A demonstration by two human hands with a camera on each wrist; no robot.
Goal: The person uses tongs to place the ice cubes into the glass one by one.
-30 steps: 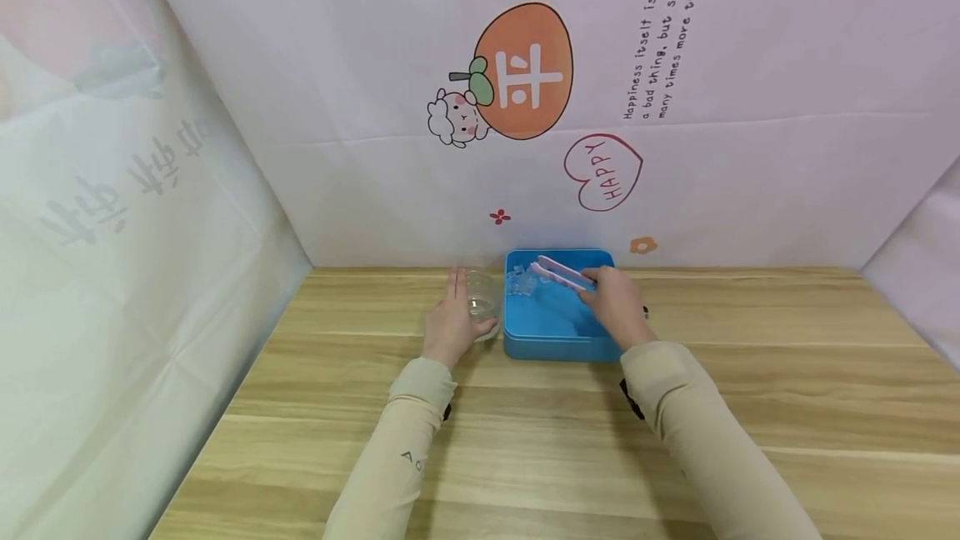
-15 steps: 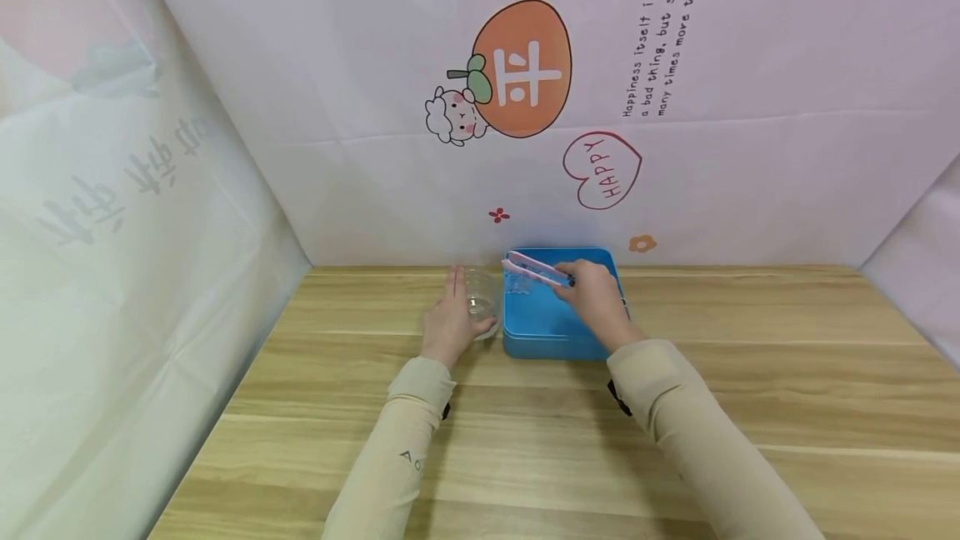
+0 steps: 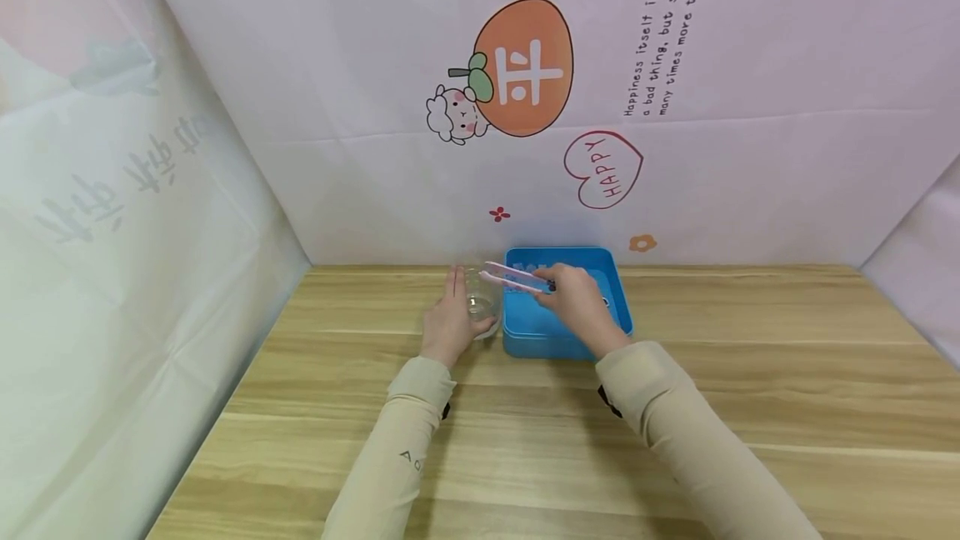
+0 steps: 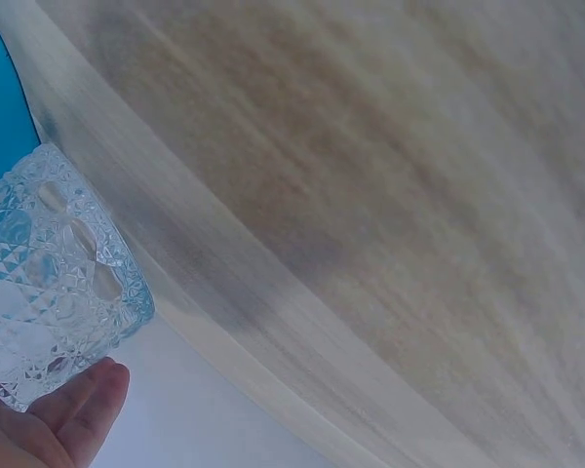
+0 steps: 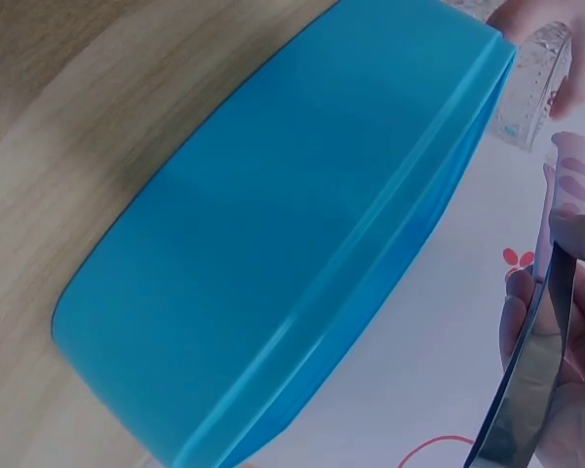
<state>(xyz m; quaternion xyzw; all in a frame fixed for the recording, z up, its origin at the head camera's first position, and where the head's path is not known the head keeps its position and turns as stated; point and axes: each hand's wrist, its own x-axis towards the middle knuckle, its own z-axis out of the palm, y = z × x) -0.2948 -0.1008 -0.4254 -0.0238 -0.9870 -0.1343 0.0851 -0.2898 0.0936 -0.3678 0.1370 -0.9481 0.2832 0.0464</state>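
Note:
My left hand [image 3: 448, 325] holds a clear glass cup [image 3: 482, 308] from its left side, thumb in front and fingers behind. The left wrist view shows the cup's patterned cut wall [image 4: 58, 273] with fingertips [image 4: 97, 409] against it. In my right hand [image 3: 577, 302] are tongs [image 3: 516, 277] with a metal body and pink-and-white tips. Those tips are above the cup's opening, slightly apart in the head view; whether they hold anything is too small to tell. Small clear cubes [image 3: 531, 267] lie in the left back part of a blue box [image 3: 558, 346], partly behind the tongs.
The blue box stands just right of the cup, against the printed white cloth [image 3: 390, 190] at the back. Both are on a wood-grain table [image 3: 525, 457]. Another cloth wall [image 3: 187, 273] hangs at the left.
My right hand has moved left with the tongs, from over the cubes in the blue box to above the cup. My left hand and the cup have stayed in place.

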